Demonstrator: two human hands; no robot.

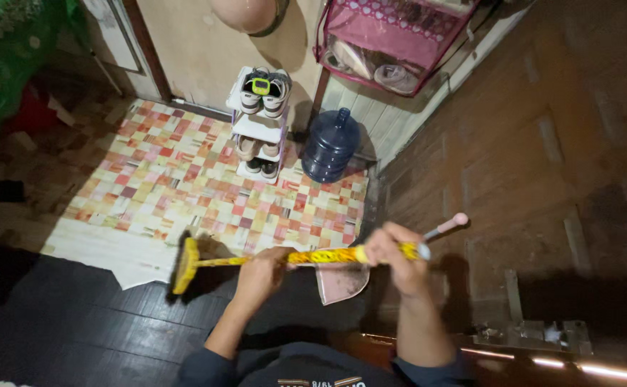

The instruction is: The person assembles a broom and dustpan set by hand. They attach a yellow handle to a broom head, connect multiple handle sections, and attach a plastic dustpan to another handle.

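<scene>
I hold a broom with a yellow patterned handle [320, 256] across my body. My left hand [259, 276] grips the handle near its middle. My right hand [396, 259] grips it nearer the top end. The yellow broom head [183, 264] with dark bristles rests on the floor at the edge of the checkered mat [206, 186]. A dustpan [340, 282] lies below the handle between my hands, and its thin handle with a pink tip [451, 224] sticks out past my right hand.
A white shoe rack [259, 129] with shoes stands against the far wall. A dark blue water jug [331, 145] stands beside it. A pink fabric organiser [392, 43] hangs on the wall. Brick wall [542, 143] on the right, dark floorboards [77, 322] below.
</scene>
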